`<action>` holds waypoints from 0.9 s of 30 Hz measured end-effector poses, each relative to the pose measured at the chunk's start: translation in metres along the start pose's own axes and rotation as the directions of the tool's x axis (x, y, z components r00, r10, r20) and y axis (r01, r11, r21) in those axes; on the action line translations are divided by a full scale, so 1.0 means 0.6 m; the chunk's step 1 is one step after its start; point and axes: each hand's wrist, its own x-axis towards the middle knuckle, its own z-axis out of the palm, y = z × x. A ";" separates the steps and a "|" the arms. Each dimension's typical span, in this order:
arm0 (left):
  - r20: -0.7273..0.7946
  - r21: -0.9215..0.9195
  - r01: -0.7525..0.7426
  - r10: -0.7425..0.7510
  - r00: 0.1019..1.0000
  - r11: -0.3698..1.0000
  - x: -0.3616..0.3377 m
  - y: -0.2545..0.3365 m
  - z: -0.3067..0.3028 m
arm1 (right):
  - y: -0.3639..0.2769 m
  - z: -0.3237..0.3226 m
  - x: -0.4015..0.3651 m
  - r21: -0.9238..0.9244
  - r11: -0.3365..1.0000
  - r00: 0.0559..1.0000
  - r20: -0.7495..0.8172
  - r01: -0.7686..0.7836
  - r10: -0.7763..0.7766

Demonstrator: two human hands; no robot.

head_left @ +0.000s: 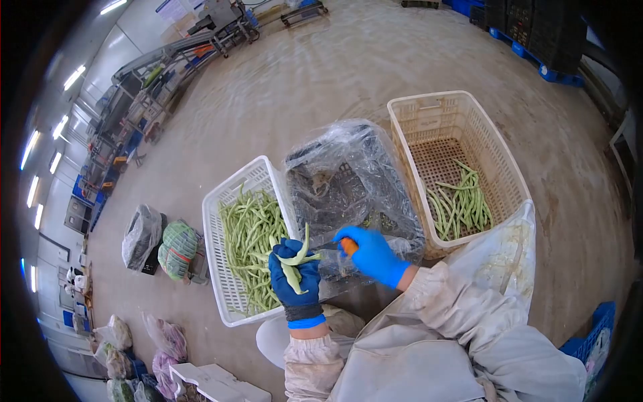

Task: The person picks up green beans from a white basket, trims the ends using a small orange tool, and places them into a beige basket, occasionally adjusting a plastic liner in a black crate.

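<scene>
While the left grip (pixel 287 284), in a dark blue glove, curls around a few long, pale green bean pods (pixel 298 258), the right grip (pixel 379 256), in a bright blue glove, is clenched on a small orange object (pixel 349 246), mostly hidden. Just left of the left grip, a white slatted plastic crate (pixel 216 258) holds many slender green beans (pixel 251 221); beyond both grips sits crinkled clear plastic film (pixel 348 191) over a dark container; right of the right grip, a beige plastic crate (pixel 492 155) holds fewer beans (pixel 471 201).
</scene>
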 end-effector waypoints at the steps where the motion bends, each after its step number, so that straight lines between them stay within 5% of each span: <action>1: -0.020 -0.104 0.011 -0.013 1.000 0.995 0.003 0.003 0.004 | 0.030 -0.019 0.013 -0.300 0.952 0.995 -0.055 0.066 -0.086; 2: -0.039 -0.207 0.019 -0.028 0.999 0.978 0.006 0.006 0.007 | 0.042 -0.038 0.023 -0.575 0.812 0.980 -0.080 0.106 -0.184; 4: -0.027 -0.288 0.055 -0.065 0.998 0.956 0.008 0.008 0.008 | 0.032 -0.049 0.025 -0.706 0.690 0.972 -0.009 0.161 -0.236; 5: -0.044 0.246 -0.176 0.192 0.980 0.953 0.008 0.002 0.003 | 0.010 -0.043 0.018 -0.690 0.684 0.954 0.031 0.236 -0.298; 6: 0.068 0.698 -0.341 0.415 0.907 0.629 0.007 -0.005 -0.002 | -0.012 -0.035 0.012 -0.672 0.673 0.932 0.072 0.309 -0.356; 7: 0.104 0.702 -0.402 0.474 0.874 0.588 0.010 -0.015 0.002 | -0.018 -0.024 0.005 -0.369 0.897 0.966 0.170 0.244 -0.193; 8: 0.101 0.704 -0.402 0.477 0.873 0.586 0.013 -0.016 0.014 | -0.041 -0.014 -0.005 -0.366 0.898 0.966 0.173 0.243 -0.191; 10: -0.160 0.349 -0.400 0.475 0.866 0.847 0.018 -0.020 0.037 | -0.094 0.000 -0.025 -0.197 0.953 0.903 0.408 0.232 -0.136; 14: -0.154 0.550 -0.420 0.582 0.799 0.722 0.012 -0.022 0.048 | -0.102 0.017 -0.042 -0.244 0.964 0.885 0.466 0.109 0.018; 21: -0.072 0.713 -0.455 0.701 0.710 0.534 -0.003 -0.045 0.076 | -0.066 0.045 -0.047 -0.532 0.774 0.927 0.327 0.342 -0.185; 26: -0.080 0.603 -0.454 0.615 0.784 0.657 -0.004 -0.036 0.050 | -0.054 0.034 -0.036 -0.678 0.620 0.919 0.291 0.394 -0.266; 27: -0.073 0.520 -0.436 0.547 0.834 0.735 -0.002 -0.033 0.039 | -0.050 0.031 -0.032 -0.506 0.828 0.970 0.137 0.242 -0.200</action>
